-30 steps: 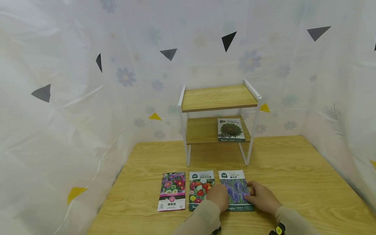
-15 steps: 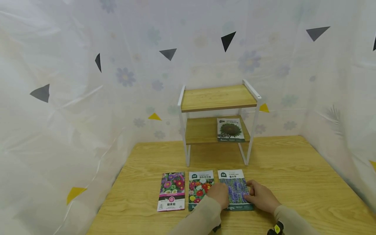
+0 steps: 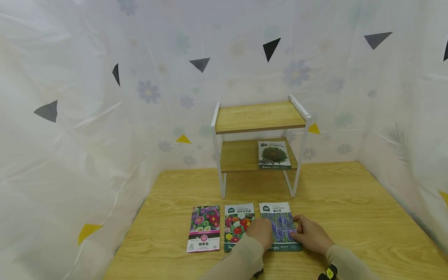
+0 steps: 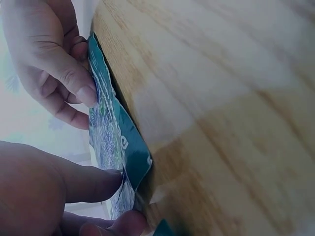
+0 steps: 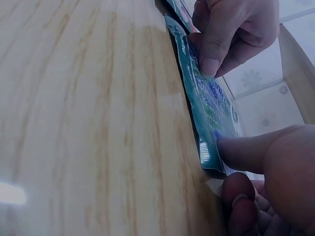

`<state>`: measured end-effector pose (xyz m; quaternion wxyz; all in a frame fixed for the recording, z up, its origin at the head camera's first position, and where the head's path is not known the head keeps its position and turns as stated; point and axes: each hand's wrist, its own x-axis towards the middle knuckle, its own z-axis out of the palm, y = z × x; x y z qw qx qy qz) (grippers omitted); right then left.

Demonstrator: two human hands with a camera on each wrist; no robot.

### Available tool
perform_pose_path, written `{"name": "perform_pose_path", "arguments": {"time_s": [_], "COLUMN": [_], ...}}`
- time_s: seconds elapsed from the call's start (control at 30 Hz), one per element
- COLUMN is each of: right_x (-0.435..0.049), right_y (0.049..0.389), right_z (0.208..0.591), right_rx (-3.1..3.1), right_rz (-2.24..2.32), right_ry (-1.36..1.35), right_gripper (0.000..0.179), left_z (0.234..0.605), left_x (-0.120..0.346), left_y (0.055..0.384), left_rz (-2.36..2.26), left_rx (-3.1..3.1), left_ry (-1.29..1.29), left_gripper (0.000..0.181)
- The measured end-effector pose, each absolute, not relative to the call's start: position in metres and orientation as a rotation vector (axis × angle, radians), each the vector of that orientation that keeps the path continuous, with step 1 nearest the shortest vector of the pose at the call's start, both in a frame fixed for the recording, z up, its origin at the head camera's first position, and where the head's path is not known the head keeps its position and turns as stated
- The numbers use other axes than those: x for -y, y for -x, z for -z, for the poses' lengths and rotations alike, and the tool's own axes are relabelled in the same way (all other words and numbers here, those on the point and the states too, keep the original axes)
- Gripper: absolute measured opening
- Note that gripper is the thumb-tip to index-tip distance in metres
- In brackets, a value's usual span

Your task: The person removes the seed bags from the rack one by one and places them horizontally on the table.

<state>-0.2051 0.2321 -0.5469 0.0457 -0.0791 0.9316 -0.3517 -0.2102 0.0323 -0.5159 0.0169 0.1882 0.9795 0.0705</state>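
Head view: by what is the purple-flowered packet (image 3: 280, 223) held?

By both hands. Its left edge is pinched by the left hand (image 3: 260, 233), its right edge by the right hand (image 3: 313, 235), so the packet is found between the two.

How are the fingers seen?

Curled on both sides, the gap drawn in to the packet's thickness. In each wrist view the thumb is pressed on the printed face, with fingers bent at the edge.

Is the packet laid flat on the table (image 3: 168, 202)?

It is kept low over the wood; whether it is fully touching cannot be told.

What is placed about the hands?

Left of the left hand, and partly covered by it, a red-flowered packet (image 3: 234, 223) is seen; farther left, a pink-banded packet (image 3: 204, 229). Beyond both hands a two-tier shelf (image 3: 260, 116) is stood, with a sunflower packet (image 3: 274, 155) laid on its lower board.
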Motion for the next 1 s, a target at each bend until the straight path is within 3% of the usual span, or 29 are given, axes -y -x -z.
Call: {"name": "perform_pose_path", "arguments": {"time_s": [0.6,0.9,1.0], "right_x": [-0.234,-0.239,-0.243], "right_y": [0.209,0.210,0.212], "right_z": [0.549,0.551,0.552], "right_rx": [-2.789,-2.589,-2.439], "right_rz": [1.154,1.388,1.523], "right_ry": [0.184,0.134,0.149], "right_gripper": [0.059,0.061,0.062], "left_z": [0.522,0.507,0.500], "left_x": [-0.030,-0.018,-0.011], "left_y": [0.213,0.218,0.225], "left_rz": [-0.266,-0.583,-0.630], "left_rx": [-3.039,-2.996,-3.055], "left_ry": [-0.559,-0.408,-0.465], "left_gripper": [0.004,0.039,0.039]}}
